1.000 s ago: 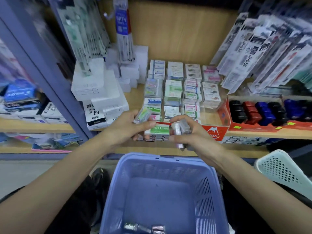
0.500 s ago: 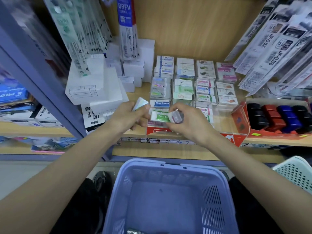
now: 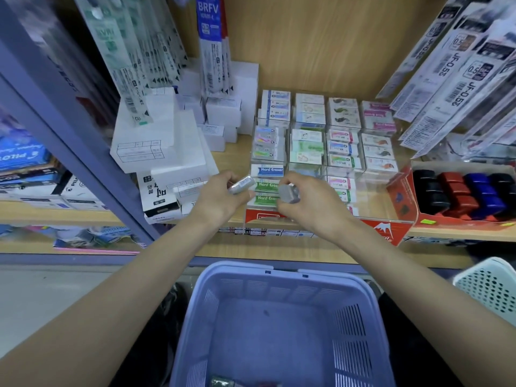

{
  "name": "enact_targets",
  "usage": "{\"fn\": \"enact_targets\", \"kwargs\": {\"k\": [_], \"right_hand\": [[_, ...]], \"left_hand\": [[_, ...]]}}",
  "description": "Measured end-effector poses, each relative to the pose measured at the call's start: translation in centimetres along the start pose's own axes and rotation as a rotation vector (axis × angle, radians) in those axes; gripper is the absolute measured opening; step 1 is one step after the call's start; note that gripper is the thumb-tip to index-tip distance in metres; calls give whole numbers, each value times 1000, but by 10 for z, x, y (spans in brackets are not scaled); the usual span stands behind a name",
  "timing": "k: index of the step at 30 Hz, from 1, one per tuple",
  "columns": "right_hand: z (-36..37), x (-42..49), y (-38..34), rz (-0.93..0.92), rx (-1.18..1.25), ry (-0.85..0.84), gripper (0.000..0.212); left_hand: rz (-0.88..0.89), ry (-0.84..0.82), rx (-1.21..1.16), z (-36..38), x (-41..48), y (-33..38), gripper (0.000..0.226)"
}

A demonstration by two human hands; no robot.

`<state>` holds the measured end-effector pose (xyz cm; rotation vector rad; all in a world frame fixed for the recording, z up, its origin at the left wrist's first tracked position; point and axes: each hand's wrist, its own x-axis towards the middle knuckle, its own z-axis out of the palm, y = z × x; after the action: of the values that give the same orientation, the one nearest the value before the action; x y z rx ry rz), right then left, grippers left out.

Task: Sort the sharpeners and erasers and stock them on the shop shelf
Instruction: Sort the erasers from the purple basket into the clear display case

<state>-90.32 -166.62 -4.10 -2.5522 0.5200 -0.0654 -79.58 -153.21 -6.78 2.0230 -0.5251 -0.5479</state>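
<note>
My left hand (image 3: 220, 198) holds a small wrapped eraser (image 3: 242, 185) between thumb and fingers at the front left of the eraser display tray (image 3: 385, 231). My right hand (image 3: 304, 208) grips another small grey wrapped item (image 3: 289, 194), over the green "Hard Eraser" packs (image 3: 265, 199). Rows of boxed erasers (image 3: 324, 135) fill the clear tray on the wooden shelf. Below my arms sits a purple basket (image 3: 282, 325) with a few wrapped items (image 3: 223, 382) at its near edge.
White boxes (image 3: 156, 141) are stacked left of the tray, with hanging pen refill packs above. A red box of black, red and blue sharpeners (image 3: 463, 194) stands at the right. A white perforated basket (image 3: 491, 286) is at lower right. A purple shelf post (image 3: 69, 141) runs diagonally at left.
Both hands moved up from the basket toward the tray's front left corner, each keeping its item. The left hand's eraser has turned to lie more sideways.
</note>
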Motion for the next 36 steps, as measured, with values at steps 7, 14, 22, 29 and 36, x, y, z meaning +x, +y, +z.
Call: {"fn": "enact_targets", "kwargs": {"k": [7, 14, 22, 29, 36], "right_hand": [[-25, -13, -3, 345, 1084, -129, 14], [-43, -23, -2, 209, 1146, -122, 23], [-40, -31, 12, 93, 689, -48, 34], [-40, -37, 34, -68, 280, 47, 24], [-48, -22, 32, 38, 405, 248, 21]], "left_hand": [[-179, -15, -470, -3, -4, 27, 20], [-218, -485, -774, -19, -30, 53, 24], [-118, -467, -489, -6, -26, 57, 24], [-65, -446, -161, 5, -30, 59, 25], [-28, -47, -87, -8, -17, 60, 23]]}}
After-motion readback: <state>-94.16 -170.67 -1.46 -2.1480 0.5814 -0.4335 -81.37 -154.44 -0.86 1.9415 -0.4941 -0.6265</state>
